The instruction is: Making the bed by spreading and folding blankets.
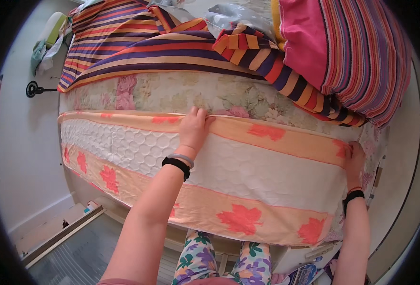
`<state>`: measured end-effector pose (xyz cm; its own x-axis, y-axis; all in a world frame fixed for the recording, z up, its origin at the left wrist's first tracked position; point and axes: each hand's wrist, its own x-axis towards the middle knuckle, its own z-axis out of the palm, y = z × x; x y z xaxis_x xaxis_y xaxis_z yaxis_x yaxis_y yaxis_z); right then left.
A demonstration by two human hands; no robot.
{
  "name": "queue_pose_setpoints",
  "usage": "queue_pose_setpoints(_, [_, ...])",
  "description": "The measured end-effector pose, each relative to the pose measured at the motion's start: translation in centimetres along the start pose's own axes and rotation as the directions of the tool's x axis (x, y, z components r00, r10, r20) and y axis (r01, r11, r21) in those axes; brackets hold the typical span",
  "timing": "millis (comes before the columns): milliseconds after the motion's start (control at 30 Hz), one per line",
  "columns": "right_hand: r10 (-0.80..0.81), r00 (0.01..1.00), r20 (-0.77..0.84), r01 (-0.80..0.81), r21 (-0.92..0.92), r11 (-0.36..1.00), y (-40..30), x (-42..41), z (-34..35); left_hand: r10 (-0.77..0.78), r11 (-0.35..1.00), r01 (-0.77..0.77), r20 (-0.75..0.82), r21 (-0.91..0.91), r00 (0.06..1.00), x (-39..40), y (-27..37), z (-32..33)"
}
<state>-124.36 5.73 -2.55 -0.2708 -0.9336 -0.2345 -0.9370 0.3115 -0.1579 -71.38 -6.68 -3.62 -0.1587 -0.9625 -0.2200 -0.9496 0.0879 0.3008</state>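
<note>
A quilted white pad with peach borders and red maple leaves (267, 178) lies folded lengthwise along the near side of a bed. My left hand (194, 128) pinches its far folded edge near the middle. At the right end of that edge, my right hand (354, 160) grips the peach border. Beyond the pad shows a floral bed sheet (181, 92). Both wrists wear black bands. The pad's near border hangs by the bed's edge, above my legs.
A striped blanket (124, 46) lies bunched across the far side. A pink striped cover (356, 64) is heaped at the upper right. A glass-topped surface (78, 245) stands at lower left, and printed items (304, 274) lie at lower right.
</note>
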Motion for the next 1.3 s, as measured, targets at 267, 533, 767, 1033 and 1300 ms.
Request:
queue_pose_setpoints(267, [-0.084,0.963,-0.256,0.101,0.052,0.994,-13.9,-7.8,5.4,-0.012,1.000,0.023,-0.416,0.022,0.909,-7.7,-2.6,1.7])
queue_pose_setpoints(533, [0.100,0.935,-0.339,-0.135,-0.081,0.988,-10.1,-3.1,6.9,-0.374,0.882,0.447,-0.355,0.150,0.857,-3.9,-7.6,2.7])
queue_pose_setpoints(767, [-0.008,0.924,-0.382,-0.015,-0.056,0.998,-7.3,-2.1,6.5,-0.307,0.904,0.375,-0.301,0.206,0.903,-4.1,-9.3,2.9])
queue_pose_setpoints(1033, [0.091,0.958,-0.273,-0.136,-0.154,0.979,-3.1,-9.9,5.8,-0.024,0.995,0.035,-0.116,0.091,0.993,-17.6,-0.4,6.5])
queue_pose_setpoints(1300, [0.265,0.942,-0.204,-0.265,0.032,0.964,-4.8,-10.3,5.1,0.055,0.985,-0.051,-0.019,0.162,0.998,-18.3,6.0,5.8])
